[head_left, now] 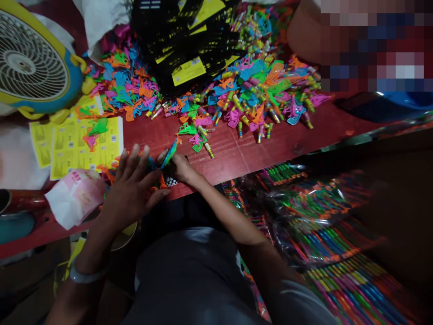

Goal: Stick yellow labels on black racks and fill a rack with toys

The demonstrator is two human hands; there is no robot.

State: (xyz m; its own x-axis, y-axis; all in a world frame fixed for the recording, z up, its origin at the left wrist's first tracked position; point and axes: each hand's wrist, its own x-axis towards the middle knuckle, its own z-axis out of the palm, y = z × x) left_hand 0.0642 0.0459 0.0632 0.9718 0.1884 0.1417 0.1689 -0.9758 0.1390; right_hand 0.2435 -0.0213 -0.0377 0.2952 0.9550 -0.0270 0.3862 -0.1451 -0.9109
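Observation:
My left hand is spread palm down near the table's front edge, over orange and blue plastic pieces that it partly hides. Just to its right, my right hand has its fingers closed round a small bundle of green and blue plastic pieces, with an orange tip pointing up. A black-and-white patterned item lies under my hands at the table edge. Beyond my right hand, green and pink plastic pieces are scattered on the red table.
A yellow and blue fan stands at the back left, above yellow label sheets and a pink-white tissue pack. Black packaging and colourful heaps fill the back. Filled plastic bags lie below at the right. A person's arm shows at the upper right.

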